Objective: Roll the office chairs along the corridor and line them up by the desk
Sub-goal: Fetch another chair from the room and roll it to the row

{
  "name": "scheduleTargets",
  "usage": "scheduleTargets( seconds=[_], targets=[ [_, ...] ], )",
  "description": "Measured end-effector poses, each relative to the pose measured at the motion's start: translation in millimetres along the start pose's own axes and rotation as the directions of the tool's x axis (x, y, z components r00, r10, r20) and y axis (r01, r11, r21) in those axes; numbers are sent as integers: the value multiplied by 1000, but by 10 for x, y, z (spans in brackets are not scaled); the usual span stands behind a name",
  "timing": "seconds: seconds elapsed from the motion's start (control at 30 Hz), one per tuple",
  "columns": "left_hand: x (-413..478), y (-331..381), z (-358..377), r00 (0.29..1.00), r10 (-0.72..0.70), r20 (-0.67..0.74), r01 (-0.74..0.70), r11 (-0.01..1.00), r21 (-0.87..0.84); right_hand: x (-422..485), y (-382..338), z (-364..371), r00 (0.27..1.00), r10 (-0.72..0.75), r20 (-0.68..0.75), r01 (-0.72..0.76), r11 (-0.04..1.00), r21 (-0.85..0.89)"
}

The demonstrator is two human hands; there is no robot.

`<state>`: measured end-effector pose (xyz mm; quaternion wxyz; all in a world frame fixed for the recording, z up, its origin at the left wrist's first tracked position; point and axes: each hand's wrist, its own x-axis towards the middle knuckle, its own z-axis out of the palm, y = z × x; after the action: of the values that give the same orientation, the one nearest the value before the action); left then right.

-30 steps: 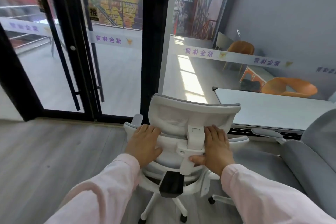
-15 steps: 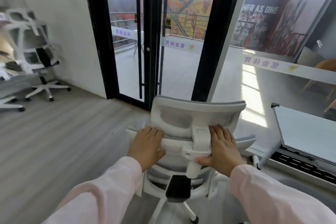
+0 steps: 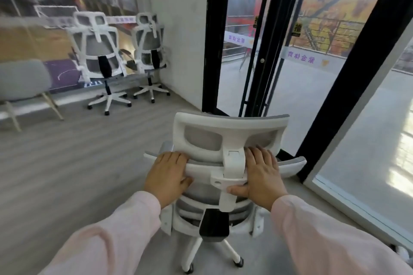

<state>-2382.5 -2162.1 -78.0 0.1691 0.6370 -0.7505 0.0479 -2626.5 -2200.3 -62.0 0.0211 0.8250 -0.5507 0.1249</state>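
Observation:
A white office chair [image 3: 228, 131] with grey mesh stands right in front of me, its back toward me. My left hand [image 3: 166, 174] grips the top edge of its backrest left of the headrest post. My right hand [image 3: 262, 171] grips the same edge right of the post, thumb under the bracket. Two more white office chairs stand at the far left by the wall, one [image 3: 98, 51] nearer me and one [image 3: 149, 40] beside it. No desk is in view.
A black-framed glass door [image 3: 263, 40] and glass wall run along the right, close to the chair. A grey padded chair [image 3: 22, 80] on pale legs stands at the far left. Grey wood floor [image 3: 78, 163] stretches toward the two parked chairs.
The chair and my view have swung left. The desk and grey seat on the right have dropped out of sight, and the two chairs by the wall have come into view. Both hands keep their hold.

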Motion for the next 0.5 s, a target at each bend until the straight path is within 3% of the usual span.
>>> scheduleTargets(
  seconds=[0.2,0.5],
  targets=[
    [-475,-659,-228,980,-193,-55,195,980,32,343,-772,170,986,-167,13,166,986,28],
    [-1096,-1724,-550,892,-424,-159,442,891,104,923,-2060,411,914,-397,78,388,915,113]
  ],
)
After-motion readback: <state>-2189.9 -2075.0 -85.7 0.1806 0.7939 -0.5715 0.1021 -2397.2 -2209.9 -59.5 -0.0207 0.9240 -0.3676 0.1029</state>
